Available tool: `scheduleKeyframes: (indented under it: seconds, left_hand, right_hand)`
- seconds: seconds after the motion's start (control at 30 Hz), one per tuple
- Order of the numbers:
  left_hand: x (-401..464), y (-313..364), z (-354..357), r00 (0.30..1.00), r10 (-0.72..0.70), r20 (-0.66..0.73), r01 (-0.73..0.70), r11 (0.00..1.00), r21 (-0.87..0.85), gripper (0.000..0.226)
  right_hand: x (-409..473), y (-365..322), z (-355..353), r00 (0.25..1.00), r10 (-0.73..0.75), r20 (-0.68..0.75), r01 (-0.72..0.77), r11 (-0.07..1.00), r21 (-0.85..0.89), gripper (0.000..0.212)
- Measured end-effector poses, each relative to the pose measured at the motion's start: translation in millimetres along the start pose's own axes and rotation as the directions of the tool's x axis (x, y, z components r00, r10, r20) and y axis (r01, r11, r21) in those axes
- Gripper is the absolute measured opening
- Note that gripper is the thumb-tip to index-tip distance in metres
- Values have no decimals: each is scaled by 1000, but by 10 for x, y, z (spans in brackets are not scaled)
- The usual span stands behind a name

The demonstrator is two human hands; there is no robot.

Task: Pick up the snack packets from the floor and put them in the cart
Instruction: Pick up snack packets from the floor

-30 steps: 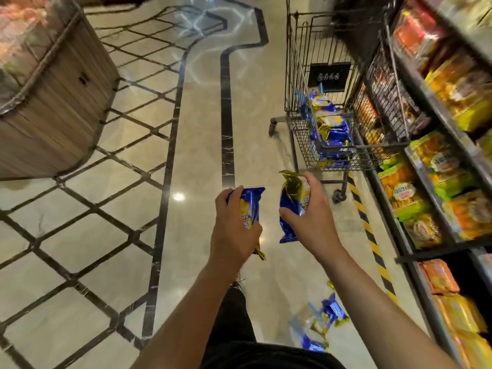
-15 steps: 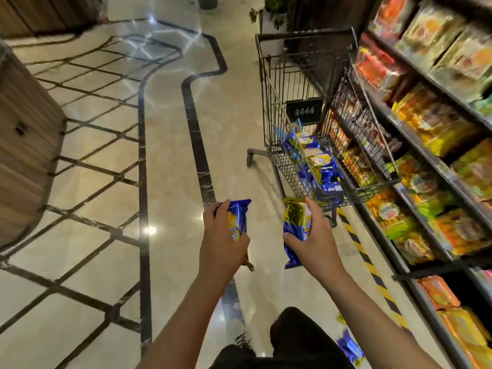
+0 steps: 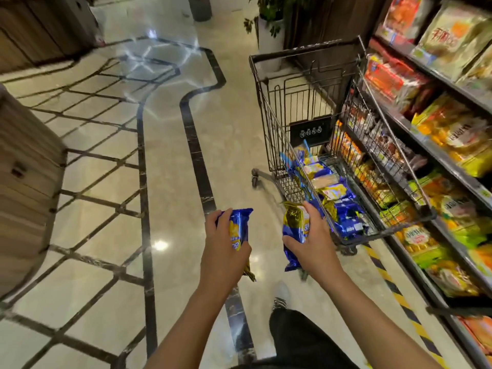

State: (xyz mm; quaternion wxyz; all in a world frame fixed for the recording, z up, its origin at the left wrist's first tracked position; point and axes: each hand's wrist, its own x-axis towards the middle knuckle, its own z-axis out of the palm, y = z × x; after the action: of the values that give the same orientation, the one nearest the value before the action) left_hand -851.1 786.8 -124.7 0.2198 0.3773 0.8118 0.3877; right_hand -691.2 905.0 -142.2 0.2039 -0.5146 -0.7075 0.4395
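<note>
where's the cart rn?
Head view, right of centre: the cart stands against the snack shelves on its right, just ahead of the right hand, with blue packets inside.

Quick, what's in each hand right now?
Left hand: holding a blue packet.
Right hand: holding a gold-and-blue packet.

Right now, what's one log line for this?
left hand: grips blue-and-yellow snack packet | right hand: grips blue-and-gold snack packet | black wire cart: ahead
</note>
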Motion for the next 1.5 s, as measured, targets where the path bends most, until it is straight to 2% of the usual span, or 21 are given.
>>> scheduleKeyframes:
  seconds: [0.37, 0.63, 0.77, 0.97, 1.17, 1.27, 1.5]
  left_hand:
    - [1340, 434, 395, 999, -40, -5, 40, 997, 73, 74]
    - [2175, 567, 605, 996, 36, 77, -44, 994, 101, 74]
    - [2684, 603, 683, 979, 106, 172, -122, 989, 87, 70]
    - [3594, 606, 728, 953, 156, 260, -173, 984, 42, 67]
    - [4434, 550, 712, 884, 239, 402, -257, 966, -9, 72]
    - [4770, 539, 701, 862, 257, 437, -277, 961, -18, 75]
    - [5250, 671, 812, 831, 286, 477, -313, 950, -24, 73]
  right_hand:
    - [1363, -93, -257, 997, 4, 75, -4, 1000, 2, 88]
    - [1965, -114, -394, 995, 96, 22, -97, 994, 54, 85]
    - [2264, -145, -390, 982, 172, -82, -168, 985, 47, 86]
    - [2743, -270, -306, 936, 293, -194, -286, 956, 63, 85]
    - [3197, -434, -127, 815, 448, -368, -407, 894, 186, 86]
    - [3366, -514, -78, 777, 489, -396, -435, 872, 224, 83]
    - [3674, -661, -88, 741, 522, -423, -442, 853, 278, 85]
